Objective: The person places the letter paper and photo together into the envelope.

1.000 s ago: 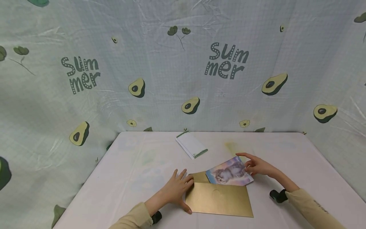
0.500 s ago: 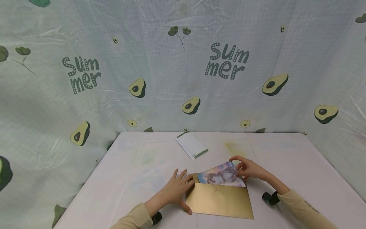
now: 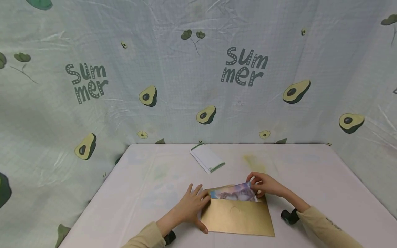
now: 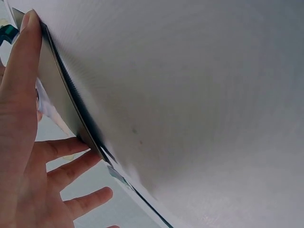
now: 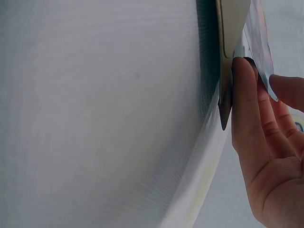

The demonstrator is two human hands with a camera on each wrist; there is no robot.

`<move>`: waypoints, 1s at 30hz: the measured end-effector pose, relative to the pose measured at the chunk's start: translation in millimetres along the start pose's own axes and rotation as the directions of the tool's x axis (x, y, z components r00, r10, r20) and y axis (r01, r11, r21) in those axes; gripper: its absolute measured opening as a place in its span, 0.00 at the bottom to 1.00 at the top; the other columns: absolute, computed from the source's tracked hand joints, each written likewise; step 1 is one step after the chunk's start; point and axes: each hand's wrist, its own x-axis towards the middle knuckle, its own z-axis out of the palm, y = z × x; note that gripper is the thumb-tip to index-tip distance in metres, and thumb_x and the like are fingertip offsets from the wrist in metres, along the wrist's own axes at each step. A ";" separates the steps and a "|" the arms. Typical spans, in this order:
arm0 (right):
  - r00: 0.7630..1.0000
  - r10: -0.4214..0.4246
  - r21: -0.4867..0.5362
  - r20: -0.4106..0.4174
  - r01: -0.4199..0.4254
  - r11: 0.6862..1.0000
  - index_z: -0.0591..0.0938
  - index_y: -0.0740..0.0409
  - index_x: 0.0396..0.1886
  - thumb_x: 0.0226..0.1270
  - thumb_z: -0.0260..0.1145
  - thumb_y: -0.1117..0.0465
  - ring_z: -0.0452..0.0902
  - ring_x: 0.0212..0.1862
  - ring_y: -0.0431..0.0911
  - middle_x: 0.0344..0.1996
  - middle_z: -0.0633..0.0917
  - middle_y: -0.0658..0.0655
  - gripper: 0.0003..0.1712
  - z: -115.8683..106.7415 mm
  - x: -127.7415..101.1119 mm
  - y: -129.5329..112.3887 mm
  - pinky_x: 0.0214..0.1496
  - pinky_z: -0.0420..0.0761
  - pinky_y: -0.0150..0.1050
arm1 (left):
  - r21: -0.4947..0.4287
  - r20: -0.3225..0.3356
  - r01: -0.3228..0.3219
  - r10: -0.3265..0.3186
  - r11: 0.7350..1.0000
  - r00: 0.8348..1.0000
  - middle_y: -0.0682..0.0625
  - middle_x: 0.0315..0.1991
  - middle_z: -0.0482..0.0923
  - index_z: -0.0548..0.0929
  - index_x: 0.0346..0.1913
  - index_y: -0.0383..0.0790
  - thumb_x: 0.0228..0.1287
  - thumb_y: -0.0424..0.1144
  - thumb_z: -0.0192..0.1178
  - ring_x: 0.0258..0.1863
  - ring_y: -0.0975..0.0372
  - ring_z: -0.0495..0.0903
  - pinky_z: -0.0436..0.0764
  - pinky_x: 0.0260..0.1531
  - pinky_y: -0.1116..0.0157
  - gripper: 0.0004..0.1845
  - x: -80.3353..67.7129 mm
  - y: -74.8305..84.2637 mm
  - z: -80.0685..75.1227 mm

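A gold envelope (image 3: pixel 237 217) lies on the table with its pocket toward the person. A postcard with a kitten picture (image 3: pixel 234 194) sits partly inside it, its lower part hidden by the front panel. My right hand (image 3: pixel 267 184) pinches the postcard's upper right corner; in the right wrist view the thumb (image 5: pixel 287 90) presses one face of the postcard (image 5: pixel 259 42), with fingers behind. At the envelope's left edge rests my left hand (image 3: pixel 191 206), fingers spread. The left wrist view shows its thumb and fingertips touching opposite ends of the envelope's edge (image 4: pixel 64 97).
Behind the envelope lies a folded white paper or card with green borders (image 3: pixel 207 158). A pale cloth covers the table (image 3: pixel 149 193). An avocado-print curtain (image 3: pixel 173 75) hangs along the back and sides.
My right hand has moved left and toward the person, sliding the postcard down into the envelope, so less of its picture shows. The left hand has stayed at the envelope's left edge.
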 end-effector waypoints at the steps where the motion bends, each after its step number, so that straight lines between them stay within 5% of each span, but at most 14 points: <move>1: 1.000 0.002 0.001 0.000 -0.002 1.000 0.71 0.64 0.44 0.64 0.55 0.64 0.74 0.24 0.41 0.30 0.77 0.61 0.11 0.1 0.5 0.8 0.24 0.79 0.36 | 0.000 0.000 0.000 0.000 1.000 1.000 0.52 0.57 0.67 0.66 0.57 0.50 0.26 0.82 0.49 0.62 0.51 0.63 0.65 0.55 0.45 0.53 -0.1 0.0 -0.4; 10: 1.000 0.023 0.013 -0.013 -0.023 1.000 0.73 0.66 0.38 0.65 0.55 0.58 0.76 0.24 0.42 0.31 0.78 0.59 0.13 -4.9 -4.4 3.3 0.25 0.80 0.38 | -0.018 0.006 0.001 0.000 1.000 1.000 0.52 0.56 0.68 0.68 0.54 0.51 0.26 0.82 0.50 0.62 0.51 0.63 0.65 0.55 0.45 0.51 1.0 -0.1 -0.9; 19: 0.999 0.013 0.013 0.040 -0.014 1.000 0.74 0.63 0.47 0.66 0.54 0.61 0.76 0.24 0.43 0.30 0.78 0.61 0.13 -11.8 -12.1 3.9 0.23 0.80 0.40 | -0.014 0.010 -0.001 0.001 1.000 1.000 0.52 0.55 0.68 0.69 0.51 0.51 0.26 0.82 0.50 0.61 0.51 0.64 0.64 0.55 0.44 0.50 1.5 -2.1 -1.1; 30: 0.995 0.008 -0.020 0.100 -0.006 1.000 0.77 0.60 0.45 0.66 0.54 0.60 0.76 0.23 0.42 0.26 0.79 0.58 0.12 -8.6 -12.7 2.6 0.22 0.79 0.39 | -0.015 0.007 0.000 0.000 1.000 1.000 0.52 0.54 0.69 0.70 0.49 0.50 0.25 0.82 0.50 0.61 0.51 0.64 0.64 0.55 0.43 0.49 3.0 -1.5 -1.5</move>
